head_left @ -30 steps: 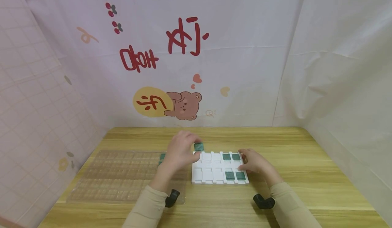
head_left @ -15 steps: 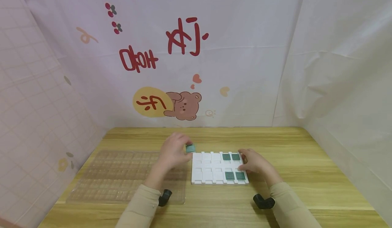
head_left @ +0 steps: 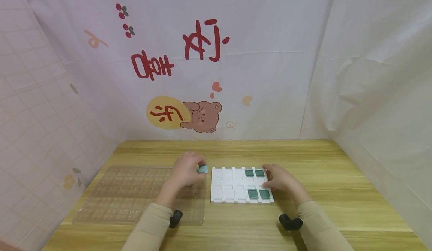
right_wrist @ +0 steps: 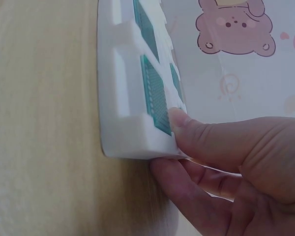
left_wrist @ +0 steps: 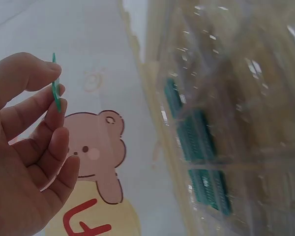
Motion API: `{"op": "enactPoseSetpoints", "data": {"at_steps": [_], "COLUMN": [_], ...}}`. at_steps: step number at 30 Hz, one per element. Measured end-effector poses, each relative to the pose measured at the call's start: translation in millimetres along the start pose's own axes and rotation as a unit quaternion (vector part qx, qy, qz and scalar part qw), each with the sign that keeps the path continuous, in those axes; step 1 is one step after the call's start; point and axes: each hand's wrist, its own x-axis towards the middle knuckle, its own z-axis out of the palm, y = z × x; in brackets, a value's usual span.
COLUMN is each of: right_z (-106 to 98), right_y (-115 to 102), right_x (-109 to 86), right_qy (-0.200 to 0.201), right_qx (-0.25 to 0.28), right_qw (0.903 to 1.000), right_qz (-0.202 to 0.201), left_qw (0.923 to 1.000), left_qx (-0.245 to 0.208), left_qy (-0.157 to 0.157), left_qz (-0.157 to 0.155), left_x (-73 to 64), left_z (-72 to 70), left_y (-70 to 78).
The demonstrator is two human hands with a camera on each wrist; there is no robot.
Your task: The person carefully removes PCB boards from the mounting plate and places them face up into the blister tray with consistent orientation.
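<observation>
My left hand point(head_left: 185, 171) pinches a small square green chip point(head_left: 203, 169) between thumb and fingers, above the gap between two trays. Seen edge-on in the left wrist view, the chip point(left_wrist: 55, 86) is a thin green strip. My right hand point(head_left: 282, 179) holds the right end of a white slotted tray point(head_left: 228, 193). In the right wrist view its thumb lies on the tray's top beside a seated chip point(right_wrist: 156, 96), with fingers at the end wall. Several green chips point(head_left: 252, 193) sit in the tray's two right columns; the other pockets hold none.
A clear plastic blister tray point(head_left: 135, 194) lies on the wooden table point(head_left: 243, 224), left of the white tray. Several green chips point(left_wrist: 202, 142) show in it in the left wrist view; my left arm hides them from the head view. A printed cloth point(head_left: 270, 75) hangs behind.
My left hand has moved left and slightly down with the chip, away from the white tray's far left corner. The right hand and the white tray have stayed put.
</observation>
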Motion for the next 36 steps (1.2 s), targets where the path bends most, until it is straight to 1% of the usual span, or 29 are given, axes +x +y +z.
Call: {"op": "enactPoseSetpoints", "data": {"at_steps": [8, 12, 17, 22, 26, 32, 36], "right_z": [0, 0, 0, 0, 1, 1, 2], "right_y": [-1, 0, 1, 1, 1, 1, 2], "right_x": [-0.3, 0.2, 0.5, 1.0, 1.2, 1.0, 1.4], "right_qy": [-0.002, -0.001, 0.0, 0.0, 0.001, 0.002, 0.003], "right_qx": [0.006, 0.01, 0.006, 0.008, 0.011, 0.008, 0.007], "right_qw": [1.0, 1.0, 1.0, 1.0, 0.9999, 0.9999, 1.0], "right_qz": [-0.001, 0.0, -0.001, 0.003, 0.008, 0.009, 0.006], "left_qw": [0.9996, 0.9989, 0.9976, 0.9951, 0.9932, 0.9915, 0.9897], "left_qx": [0.001, -0.005, -0.015, -0.005, 0.002, 0.013, 0.026], "left_qy": [-0.029, -0.047, -0.068, -0.098, -0.116, -0.129, -0.14], "left_qz": [0.002, -0.006, -0.006, -0.007, -0.007, 0.01, 0.011], "left_x": [-1.8, -2.8, -2.3, -1.6, -1.1, 0.0, 0.8], "left_z": [7.4, 8.9, 11.0, 12.5, 13.0, 13.2, 15.8], "left_y": [-12.0, -16.4, -20.6, -22.6, -23.0, -22.2, -23.3]}}
